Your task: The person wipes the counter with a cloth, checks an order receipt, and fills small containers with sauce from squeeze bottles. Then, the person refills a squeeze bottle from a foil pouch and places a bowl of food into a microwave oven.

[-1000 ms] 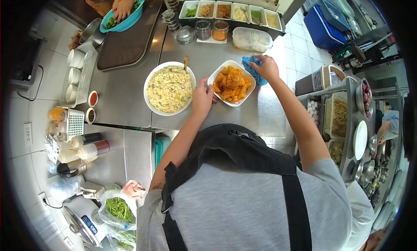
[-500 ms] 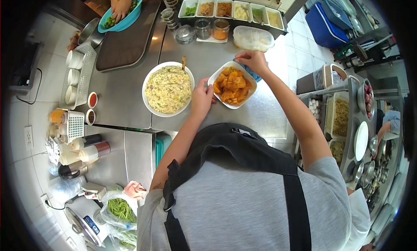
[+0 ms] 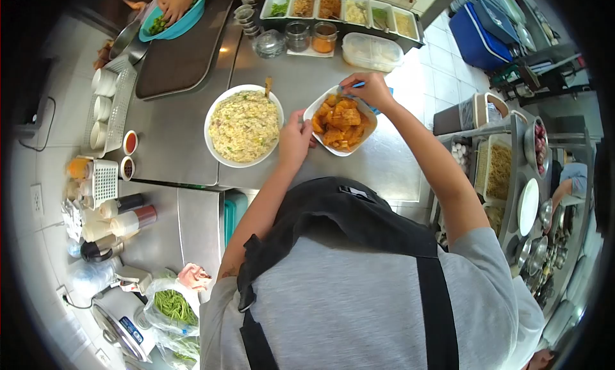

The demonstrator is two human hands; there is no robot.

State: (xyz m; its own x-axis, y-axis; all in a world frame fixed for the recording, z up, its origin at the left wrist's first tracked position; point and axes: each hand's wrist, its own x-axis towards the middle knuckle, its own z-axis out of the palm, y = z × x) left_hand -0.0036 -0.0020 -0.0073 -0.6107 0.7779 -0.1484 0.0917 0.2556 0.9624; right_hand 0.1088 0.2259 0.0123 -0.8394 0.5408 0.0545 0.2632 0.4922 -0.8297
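A white square bowl (image 3: 310, 110) of orange, sauce-coated chunks (image 3: 344, 121) sits on the steel table. My left hand (image 3: 295, 141) grips the bowl's left side, thumb near the rim. At the far rim, my right hand (image 3: 371, 90) pinches a blue cloth (image 3: 359, 85); most of the cloth is hidden under the hand. To the left stands a round white bowl (image 3: 208, 137) full of fried rice (image 3: 245, 127), with a wooden-looking handle (image 3: 268, 87) sticking up at its far edge.
A lidded plastic container (image 3: 373, 52), spice jars (image 3: 323, 37) and a row of topping trays (image 3: 355, 13) line the back. A brown tray (image 3: 173, 75) lies left. Beyond it, another person's hands (image 3: 176, 5) are in a turquoise basin (image 3: 186, 27). Sauce bottles (image 3: 133, 220) stand lower left.
My right hand has moved slightly left along the bowl's far rim, bringing the blue cloth onto it. My left hand stays at the bowl. The whole view has shifted a little.
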